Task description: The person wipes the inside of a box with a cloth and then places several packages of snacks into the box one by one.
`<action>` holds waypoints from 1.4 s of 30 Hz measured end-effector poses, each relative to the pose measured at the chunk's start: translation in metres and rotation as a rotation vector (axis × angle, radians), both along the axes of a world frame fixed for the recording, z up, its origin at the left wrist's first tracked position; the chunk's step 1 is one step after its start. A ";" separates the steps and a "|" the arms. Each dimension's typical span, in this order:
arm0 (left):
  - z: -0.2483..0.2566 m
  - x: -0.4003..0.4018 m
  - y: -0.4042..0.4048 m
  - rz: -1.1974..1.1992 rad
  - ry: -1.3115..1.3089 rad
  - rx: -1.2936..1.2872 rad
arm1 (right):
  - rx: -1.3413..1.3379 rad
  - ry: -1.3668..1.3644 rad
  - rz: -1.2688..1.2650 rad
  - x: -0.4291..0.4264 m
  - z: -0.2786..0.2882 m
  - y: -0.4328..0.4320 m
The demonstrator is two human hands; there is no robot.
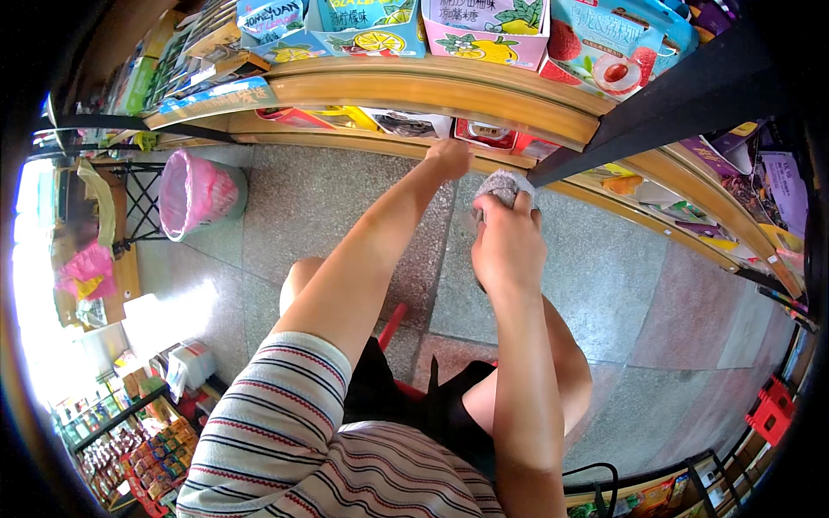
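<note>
A crumpled grey cloth is bunched in my right hand, in front of the shelf's dark upright post. My left hand is at the lower wooden shelf, just before a red box. Its fingers are curled and partly hidden, so a grip on anything cannot be made out. White and yellow packs stand on that same low shelf, left of the red box. Above them runs the upper wooden shelf edge, with a pink lemon-print box on it.
A pink-lined waste bin stands on the tiled floor at the left. More packaged goods fill the shelves to the right. A red plastic crate is at the far right, and stocked racks are at the lower left.
</note>
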State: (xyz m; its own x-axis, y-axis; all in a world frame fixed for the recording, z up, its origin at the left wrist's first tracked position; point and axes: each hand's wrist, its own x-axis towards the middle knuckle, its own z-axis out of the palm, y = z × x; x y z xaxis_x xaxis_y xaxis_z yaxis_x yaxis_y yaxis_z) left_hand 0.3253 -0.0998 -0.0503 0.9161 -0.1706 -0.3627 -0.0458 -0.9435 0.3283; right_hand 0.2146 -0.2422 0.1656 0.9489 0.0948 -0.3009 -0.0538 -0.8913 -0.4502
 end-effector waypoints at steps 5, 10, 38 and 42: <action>0.021 -0.013 0.001 -0.139 0.182 0.098 | -0.007 0.002 -0.001 0.002 0.001 -0.002; 0.040 -0.063 0.075 -0.405 0.250 0.105 | 0.082 -0.050 0.102 0.000 0.004 0.014; 0.200 -0.336 0.031 0.298 0.053 -0.857 | 1.061 -0.423 0.005 -0.082 -0.013 -0.114; 0.212 -0.340 0.040 0.315 0.002 -0.704 | 1.541 -0.172 -0.102 -0.114 0.025 -0.083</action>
State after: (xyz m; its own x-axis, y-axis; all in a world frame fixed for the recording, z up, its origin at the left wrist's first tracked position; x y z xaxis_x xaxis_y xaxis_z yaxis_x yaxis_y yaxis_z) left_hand -0.0145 -0.0601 0.1616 0.9592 -0.0933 -0.2669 0.1914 -0.4807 0.8557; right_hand 0.1001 -0.3252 0.1909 0.9819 0.1344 0.1331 0.0639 0.4267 -0.9021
